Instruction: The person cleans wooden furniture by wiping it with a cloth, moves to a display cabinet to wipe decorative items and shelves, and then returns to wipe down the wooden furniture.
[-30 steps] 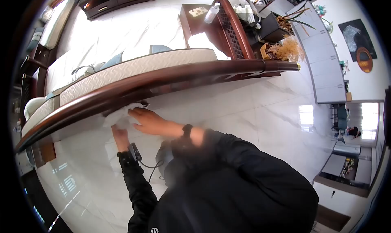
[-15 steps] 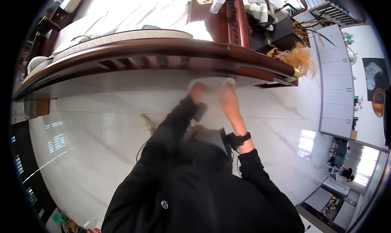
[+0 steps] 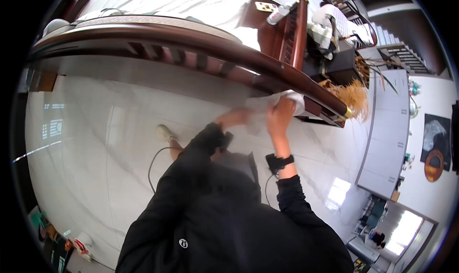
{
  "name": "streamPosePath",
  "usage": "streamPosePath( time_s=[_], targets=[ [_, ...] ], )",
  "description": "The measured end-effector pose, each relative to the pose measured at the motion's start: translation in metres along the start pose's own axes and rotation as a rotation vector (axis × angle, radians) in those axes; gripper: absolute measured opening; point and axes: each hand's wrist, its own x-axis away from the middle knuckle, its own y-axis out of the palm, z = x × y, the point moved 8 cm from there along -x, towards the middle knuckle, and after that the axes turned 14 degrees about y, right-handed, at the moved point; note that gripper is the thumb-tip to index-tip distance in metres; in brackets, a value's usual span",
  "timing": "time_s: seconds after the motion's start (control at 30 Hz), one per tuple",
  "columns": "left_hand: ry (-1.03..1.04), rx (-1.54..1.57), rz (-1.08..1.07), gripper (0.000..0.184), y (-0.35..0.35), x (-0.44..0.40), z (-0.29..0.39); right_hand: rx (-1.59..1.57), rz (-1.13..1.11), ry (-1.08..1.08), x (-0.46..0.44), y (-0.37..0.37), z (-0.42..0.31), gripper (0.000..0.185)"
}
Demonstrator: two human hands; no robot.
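My right hand is closed on a white cloth, whose upper part lies against the dark wooden back rail of a bench. My left hand is smeared by motion at the cloth's left side, so its fingers cannot be made out. Between the two hands the cloth is a pale blur. The polished dark red-brown rail curves across the view just beyond my hands.
On a dark wooden side surface stands a clear bottle. Dried plants rise by the rail's right end. A grey cabinet stands at right. Below is a glossy tiled floor, with a cable near my shoe.
My right hand and the cloth have moved right along the rail, and the hands are farther apart. The view has turned, with the rail now slanting down to the right.
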Motion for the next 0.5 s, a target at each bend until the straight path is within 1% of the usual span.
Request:
streamPosePath(
  time_s=[0.03,0.07,0.1,0.13,0.2,0.27,0.3,0.37,0.4,0.47,0.5],
  targets=[
    [-0.059,0.024,0.016,0.048,-0.035,0.018,-0.034,-0.049,-0.042,0.038,0.014,0.004,-0.017,0.044],
    [-0.04,-0.09,0.006,0.049,-0.056,0.034,-0.033,-0.101,-0.086,0.067,0.026,0.008,-0.036,0.047],
    [-0.022,-0.205,-0.002,0.049,-0.077,0.051,-0.03,-0.141,-0.062,0.104,0.035,0.011,-0.039,0.047],
    [0.058,-0.468,-0.025,0.051,-0.083,0.072,-0.011,-0.191,-0.049,0.128,0.045,0.02,-0.037,0.048],
    [-0.391,-0.407,0.353,0.062,-0.096,0.112,0.01,-0.266,-0.027,0.164,0.068,0.032,-0.04,0.049],
    [-0.41,-0.479,0.305,0.068,-0.117,0.137,0.023,-0.203,-0.067,0.072,0.091,0.053,-0.051,0.054],
    [-0.424,-0.514,0.273,0.072,-0.129,0.155,0.027,-0.202,-0.237,0.03,0.098,0.068,-0.07,0.056],
    [-0.464,-0.617,0.442,0.072,-0.174,0.217,0.035,-0.187,-0.571,-0.035,0.118,0.101,-0.117,0.063],
    [-0.491,-0.673,0.518,0.072,-0.196,0.255,0.045,-0.213,-0.589,-0.09,0.118,0.109,-0.151,0.063],
    [-0.409,-0.631,0.81,0.07,-0.23,0.325,0.068,-0.26,-0.612,-0.186,0.12,0.125,-0.218,0.062],
    [-0.362,-0.607,0.949,0.069,-0.24,0.358,0.088,-0.301,-0.589,-0.219,0.122,0.13,-0.25,0.061]
  ],
)
